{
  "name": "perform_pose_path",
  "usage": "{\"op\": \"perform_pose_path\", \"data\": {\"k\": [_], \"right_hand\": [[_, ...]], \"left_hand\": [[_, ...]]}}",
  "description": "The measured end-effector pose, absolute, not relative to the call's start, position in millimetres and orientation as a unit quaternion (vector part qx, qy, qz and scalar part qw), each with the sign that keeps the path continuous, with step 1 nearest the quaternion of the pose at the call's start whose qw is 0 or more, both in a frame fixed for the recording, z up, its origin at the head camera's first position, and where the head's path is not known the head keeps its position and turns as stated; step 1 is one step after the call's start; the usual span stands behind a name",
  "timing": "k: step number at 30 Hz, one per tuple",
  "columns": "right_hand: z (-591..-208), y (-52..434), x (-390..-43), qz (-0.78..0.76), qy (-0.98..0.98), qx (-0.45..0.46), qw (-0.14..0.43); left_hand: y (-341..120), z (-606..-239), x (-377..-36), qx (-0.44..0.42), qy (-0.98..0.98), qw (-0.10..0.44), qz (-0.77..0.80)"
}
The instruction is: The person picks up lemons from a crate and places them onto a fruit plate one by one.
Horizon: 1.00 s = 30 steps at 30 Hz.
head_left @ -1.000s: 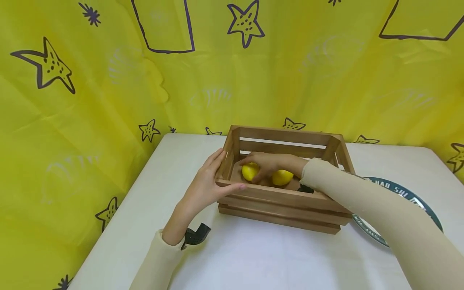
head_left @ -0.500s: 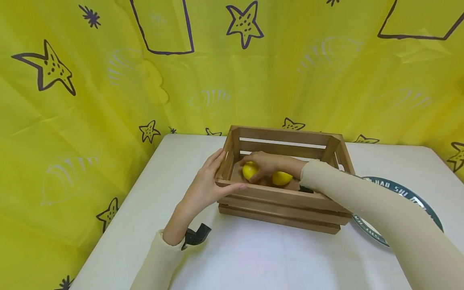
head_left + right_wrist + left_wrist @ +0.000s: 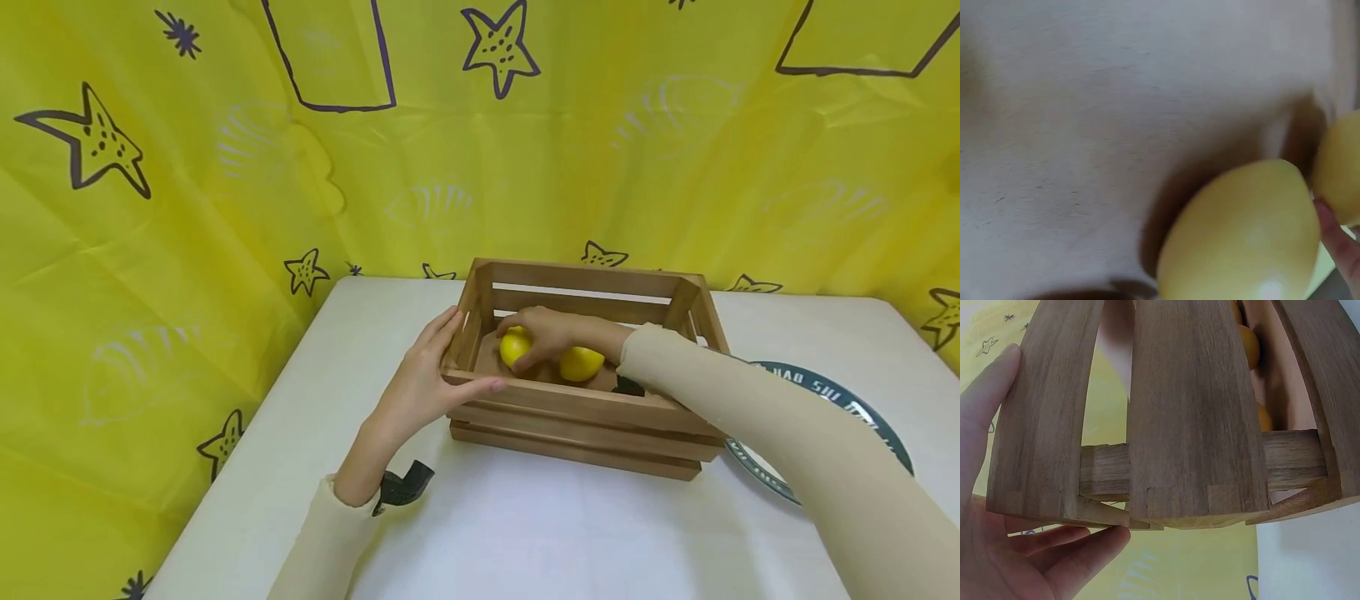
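Note:
My left hand [image 3: 416, 383] holds the near left corner of a slatted wooden crate [image 3: 585, 408]. Its thumb lies along the front slat, and the fingers are at the left end. In the left wrist view, that thumb presses the wood [image 3: 1194, 406] while the fingers bend against the crate's end. Inside the crate, my right hand [image 3: 551, 333] grips a yellow lemon [image 3: 514, 350], its fingers and thumb around the sides. A second lemon [image 3: 581, 364] lies on the crate floor under the right wrist. In the right wrist view this nearer lemon [image 3: 1241, 237] fills the lower part, with a fingertip [image 3: 1338, 244] beside the held lemon [image 3: 1344, 165].
A round plate [image 3: 825, 392] with a green lettered rim stands right of the crate, partly covered by the right sleeve [image 3: 757, 425]. White cloth [image 3: 540, 533] covers the table. A yellow patterned curtain [image 3: 570, 167] hangs behind and at the left.
Very little differs. The head view has shifted slightly, and my right hand with the gripped lemon sits a touch higher. My left hand stays on the crate corner.

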State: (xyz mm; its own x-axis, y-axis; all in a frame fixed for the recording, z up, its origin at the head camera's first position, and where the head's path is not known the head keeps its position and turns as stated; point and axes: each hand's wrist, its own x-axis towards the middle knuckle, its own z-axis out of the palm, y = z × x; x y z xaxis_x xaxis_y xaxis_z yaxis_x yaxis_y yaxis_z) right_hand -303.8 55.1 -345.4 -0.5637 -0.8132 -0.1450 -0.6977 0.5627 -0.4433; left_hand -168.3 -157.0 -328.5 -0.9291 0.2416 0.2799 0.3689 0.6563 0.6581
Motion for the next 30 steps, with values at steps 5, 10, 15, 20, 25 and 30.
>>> {"op": "perform_pose_path", "data": {"k": [5, 10, 15, 20, 25, 30], "right_hand": [[-338, 60, -307, -0.209, 0.864, -0.427, 0.164], [-331, 62, -309, -0.234, 0.86, -0.423, 0.165], [-324, 63, -307, -0.26, 0.858, -0.402, 0.185], [-319, 62, -306, -0.262, 0.863, -0.388, 0.187], [-317, 62, -308, -0.264, 0.86, -0.404, 0.168], [-313, 64, -309, -0.259, 0.854, -0.426, 0.147]], "left_hand": [[-156, -329, -169, -0.169, -0.906, 0.081, -0.379], [-156, -329, -170, -0.167, -0.908, 0.08, -0.376], [-158, -329, -169, -0.169, -0.907, 0.082, -0.378], [-160, -328, -167, -0.165, -0.907, 0.077, -0.379], [-159, -328, -168, -0.161, -0.906, 0.073, -0.384], [-158, -329, -170, -0.156, -0.908, 0.065, -0.383]]}}
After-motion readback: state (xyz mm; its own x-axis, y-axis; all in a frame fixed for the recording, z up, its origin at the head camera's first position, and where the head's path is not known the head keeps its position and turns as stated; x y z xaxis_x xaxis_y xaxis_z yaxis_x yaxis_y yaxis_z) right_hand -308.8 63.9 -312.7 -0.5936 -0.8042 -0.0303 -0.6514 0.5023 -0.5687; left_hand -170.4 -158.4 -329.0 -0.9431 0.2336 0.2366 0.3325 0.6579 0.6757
